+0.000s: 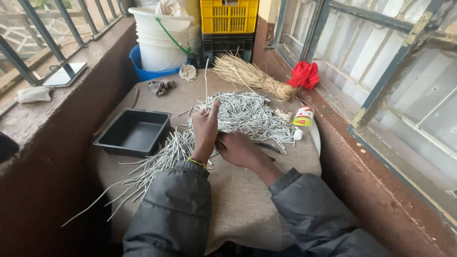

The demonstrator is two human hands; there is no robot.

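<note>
Sleeves of a grey padded jacket lead up to both hands over a burlap-covered table [238, 200]; the left hand [205, 129] is raised with fingers curled narrow around a thin grey stick [206, 81] that stands upright, while the right hand [238, 148] lies just beside it, low on the stick pile, grip hidden, cannot tell. Grey sticks [247, 114] spread across the table centre and trail toward the near left edge, with a black tray [134, 132] at left and a glue bottle [302, 119] at right. Farther back lie a straw bundle [250, 76], red cloth [304, 75], white bucket [159, 40] and yellow crate [229, 16].
</note>
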